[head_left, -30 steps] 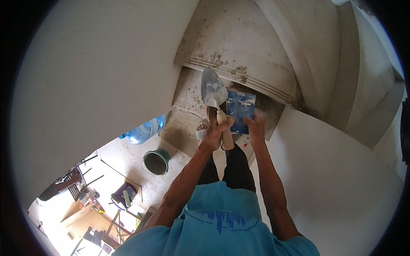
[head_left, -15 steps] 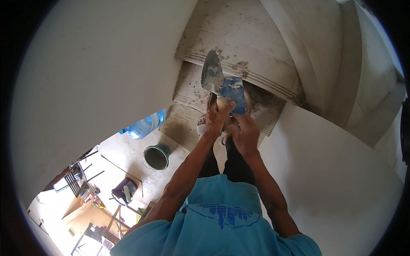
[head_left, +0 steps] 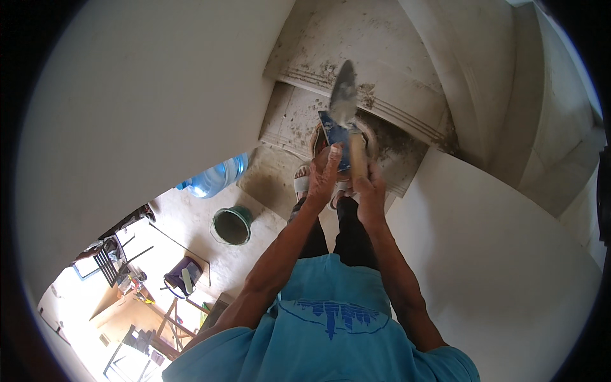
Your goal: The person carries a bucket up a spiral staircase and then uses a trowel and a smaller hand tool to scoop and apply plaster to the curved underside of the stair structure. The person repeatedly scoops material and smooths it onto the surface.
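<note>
Grey, mortar-spattered concrete ledge (head_left: 356, 89) fills the background; right hand (head_left: 368, 184) grips a wooden-handled steel trowel (head_left: 344, 95) blade-up against it, while left hand (head_left: 326, 170) clasps a blue flat board (head_left: 335, 135) beneath, seemingly catching droppings.

Single head fisheye, steep downward view; forearms enter from lower edge, floor far below.

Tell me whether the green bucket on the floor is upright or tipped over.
Upright: the green bucket stands on the floor with its round mouth facing up toward the camera, dark inside. What it holds cannot be told.
</note>
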Demonstrator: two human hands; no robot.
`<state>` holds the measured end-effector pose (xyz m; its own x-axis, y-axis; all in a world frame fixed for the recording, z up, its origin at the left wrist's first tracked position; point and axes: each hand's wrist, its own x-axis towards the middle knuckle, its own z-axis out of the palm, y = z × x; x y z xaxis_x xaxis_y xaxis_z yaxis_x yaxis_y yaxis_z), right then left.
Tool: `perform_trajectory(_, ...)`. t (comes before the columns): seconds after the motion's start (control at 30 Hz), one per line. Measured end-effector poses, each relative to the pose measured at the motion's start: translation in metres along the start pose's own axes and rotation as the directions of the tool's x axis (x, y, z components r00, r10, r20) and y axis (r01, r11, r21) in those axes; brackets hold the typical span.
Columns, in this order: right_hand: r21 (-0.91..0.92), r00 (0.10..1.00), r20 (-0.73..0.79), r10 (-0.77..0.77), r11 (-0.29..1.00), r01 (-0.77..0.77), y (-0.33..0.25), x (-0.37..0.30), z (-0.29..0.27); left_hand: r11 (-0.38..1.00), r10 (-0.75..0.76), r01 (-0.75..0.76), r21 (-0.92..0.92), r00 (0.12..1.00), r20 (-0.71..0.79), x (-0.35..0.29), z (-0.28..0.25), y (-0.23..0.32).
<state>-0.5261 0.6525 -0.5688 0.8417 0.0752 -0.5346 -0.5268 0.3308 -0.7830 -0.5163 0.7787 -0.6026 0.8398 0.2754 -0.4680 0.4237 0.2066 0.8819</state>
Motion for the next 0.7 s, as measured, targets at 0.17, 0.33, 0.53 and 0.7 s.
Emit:
perform_trajectory(0.17, -0.566, 0.951, -0.036, -0.306, 0.791, 0.233, 0.011, 0.003, -0.045, 0.913, 0.082, -0.054, 0.405, 0.995, -0.053, 0.013, -0.053, -0.044)
perform_trajectory(0.33, -0.834, 0.99, -0.02, -0.139, 0.548, 0.06, 0.026, 0.004, -0.077, 0.891, -0.007, 0.07, 0.449, 0.99, -0.14, 0.02, -0.054, -0.04)
perform_trajectory(0.53, -0.985, 0.986, -0.023, -0.168, 0.173, 0.006, 0.056, 0.0, -0.088, 0.755, 0.058, 0.059, 0.654, 0.986, -0.156, 0.036, -0.055, -0.049)
perform_trajectory(0.7, -0.992, 0.979, -0.001, -0.202, 0.123, 0.024, 0.066, -0.002, -0.096, 0.712, 0.098, 0.025, 0.701, 0.986, -0.135, 0.045, -0.057, -0.081)
